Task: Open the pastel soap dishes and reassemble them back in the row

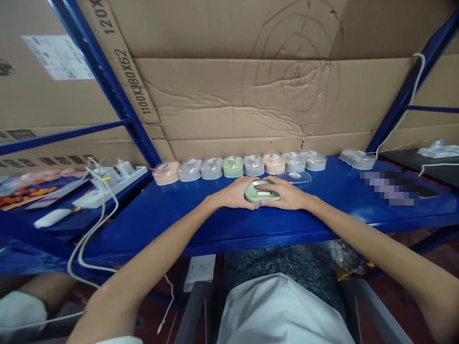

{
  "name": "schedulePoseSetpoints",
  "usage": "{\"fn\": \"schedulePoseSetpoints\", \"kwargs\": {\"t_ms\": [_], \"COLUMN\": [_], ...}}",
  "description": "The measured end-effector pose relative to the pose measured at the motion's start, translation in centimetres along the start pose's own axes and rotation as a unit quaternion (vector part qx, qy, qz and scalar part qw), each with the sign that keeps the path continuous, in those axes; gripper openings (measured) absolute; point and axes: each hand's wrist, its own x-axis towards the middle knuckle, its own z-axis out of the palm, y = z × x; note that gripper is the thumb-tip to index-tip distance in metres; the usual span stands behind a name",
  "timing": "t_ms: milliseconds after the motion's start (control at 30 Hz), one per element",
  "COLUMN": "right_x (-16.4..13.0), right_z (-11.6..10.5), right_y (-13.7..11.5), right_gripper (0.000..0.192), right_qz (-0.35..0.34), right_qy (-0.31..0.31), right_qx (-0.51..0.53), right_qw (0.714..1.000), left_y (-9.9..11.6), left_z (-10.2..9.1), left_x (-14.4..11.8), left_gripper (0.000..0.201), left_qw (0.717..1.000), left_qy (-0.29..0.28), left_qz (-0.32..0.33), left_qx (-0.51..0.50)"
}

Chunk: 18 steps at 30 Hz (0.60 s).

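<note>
My left hand (235,193) and my right hand (289,195) are closed around a green rounded case (253,195) from its two sides. A pale slot-shaped detail shows on its top face, and fingers cover part of it. Just behind my right hand a clear plastic lid (300,178) with a round label lies on the blue table (150,224). Behind my hands stands a row of similar cases with clear tops: a pink case (166,173), a green case (233,166), another pink case (274,164) and several grey ones, such as a grey case (190,170).
A separate grey case (357,158) stands at the right, near a dark phone-like object (425,185), partly pixelated. White cables (103,205) hang at the left beside a power strip (107,187). Cardboard (215,100) walls the back between blue posts. Another person's sleeve (23,313) shows lower left.
</note>
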Motion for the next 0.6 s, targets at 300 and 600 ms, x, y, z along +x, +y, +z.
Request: {"fn": "schedulePoseSetpoints", "kwargs": {"t_ms": [300, 600], "right_x": [-0.4, -0.5], "right_z": [0.2, 0.5], "right_y": [1.4, 1.8], "right_gripper": [0.085, 0.086], "right_qz": [0.024, 0.059], "right_qy": [0.050, 0.052], "right_qx": [0.099, 0.136], "right_qw": [0.994, 0.988], "left_y": [0.3, 0.2], "left_z": [-0.2, 0.1], "left_x": [0.2, 0.2], "left_gripper": [0.082, 0.083], "left_qw": [1.000, 0.999], "left_qy": [-0.008, 0.004], "left_qz": [0.006, -0.017], "left_qx": [-0.002, -0.032]}}
